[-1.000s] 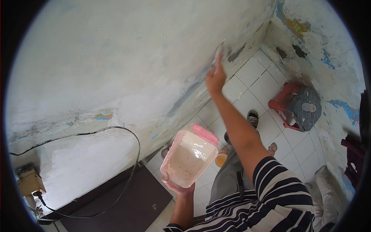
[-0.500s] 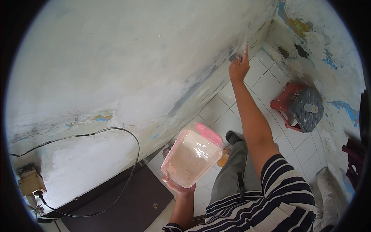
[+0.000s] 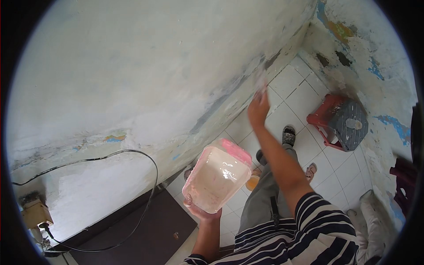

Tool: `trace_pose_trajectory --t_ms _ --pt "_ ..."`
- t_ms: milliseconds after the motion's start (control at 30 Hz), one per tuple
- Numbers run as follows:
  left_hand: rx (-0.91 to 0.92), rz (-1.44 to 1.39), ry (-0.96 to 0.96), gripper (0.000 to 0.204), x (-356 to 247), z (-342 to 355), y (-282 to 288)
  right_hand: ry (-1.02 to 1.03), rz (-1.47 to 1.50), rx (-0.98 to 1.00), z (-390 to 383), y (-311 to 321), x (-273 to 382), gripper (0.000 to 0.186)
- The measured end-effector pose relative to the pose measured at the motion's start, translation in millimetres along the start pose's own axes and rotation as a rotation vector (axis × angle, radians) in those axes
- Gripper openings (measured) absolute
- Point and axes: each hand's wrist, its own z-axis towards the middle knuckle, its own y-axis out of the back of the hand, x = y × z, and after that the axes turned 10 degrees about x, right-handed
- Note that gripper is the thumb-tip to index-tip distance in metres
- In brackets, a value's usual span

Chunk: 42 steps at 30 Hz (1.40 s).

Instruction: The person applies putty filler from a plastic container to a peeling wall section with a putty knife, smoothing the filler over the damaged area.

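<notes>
- I am holding the pink-rimmed tub (image 3: 238, 151) out in front of me, above the floor and beside the wall; pale, shiny wet paste (image 3: 218, 174) is coating its inside.
- My left hand (image 3: 204, 213) is grasping the tub's near end, the thumb lying along its edge and the palm supporting it from below, presumably so that the opening is facing up unobstructed and the paste is staying in.
- My right hand (image 3: 259, 108) is reaching forward near the foot of the wall, its fingers closing around what is looking like a thin, pale tool (image 3: 264, 84); it is blurring too much for me to tell its kind, or whether it is touching the wall.
- The wall (image 3: 132, 84) is running along my left, showing a grey streak, whitish areas and flaking patches.
- A cup with orange contents (image 3: 252, 182) is standing on the floor tiles (image 3: 240, 128) between the tub and my trouser leg.
- A red-and-grey stool (image 3: 351, 126) is standing off to my right, near the other wall, perhaps to be leaving me standing room.
- A black cord (image 3: 156, 176) is looping slackly from a socket box (image 3: 36, 215) at far left.
</notes>
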Motion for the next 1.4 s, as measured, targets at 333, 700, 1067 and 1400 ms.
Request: trace_pose_trajectory --t_ms 333,700,1067,1400 --pt "-0.038 0.003 0.027 0.09 -3 -8 7 0.119 0.041 0.153 -21 -55 32 0.063" --pt "-0.033 -0.029 -0.018 0.083 -3 3 12 0.157 -0.101 -0.103 51 8 26 0.055" --pt "-0.025 -0.021 0.044 0.081 -2 -12 17 0.404 0.002 0.342 -103 -67 42 0.057" --pt "-0.043 0.013 0.013 0.088 -4 -16 13 0.223 -0.059 -0.13 38 -7 61 0.059"
